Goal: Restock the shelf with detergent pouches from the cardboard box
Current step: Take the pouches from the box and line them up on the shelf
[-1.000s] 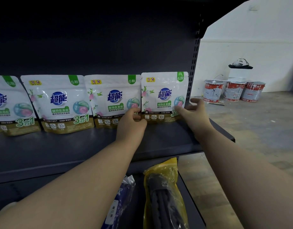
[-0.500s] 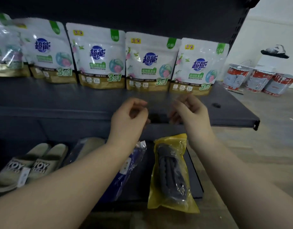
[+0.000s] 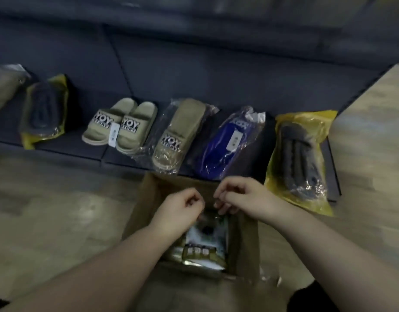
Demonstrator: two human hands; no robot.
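An open cardboard box [image 3: 138,207] sits on the floor just below me. Inside it lies a white and gold detergent pouch [image 3: 205,240], face up, with more packaging under it. My left hand [image 3: 180,213] hovers over the box's left half with loosely curled fingers and holds nothing. My right hand [image 3: 243,199] is over the far right of the box; its curled fingertips are at the pouch's top edge, and a grip does not show. The shelf with the stocked pouches is out of view.
The dark bottom shelf [image 3: 194,75] runs across behind the box. On it lie a beige slipper pair [image 3: 119,124], a bagged beige slipper [image 3: 178,136], a bagged blue one [image 3: 227,143] and two yellow bags [image 3: 299,158] [image 3: 44,109] of dark slippers. Wood floor surrounds the box.
My view has swung down from the pouch shelf to the box on the floor. Both hands let go of the shelved pouch, drew back and dropped over the box.
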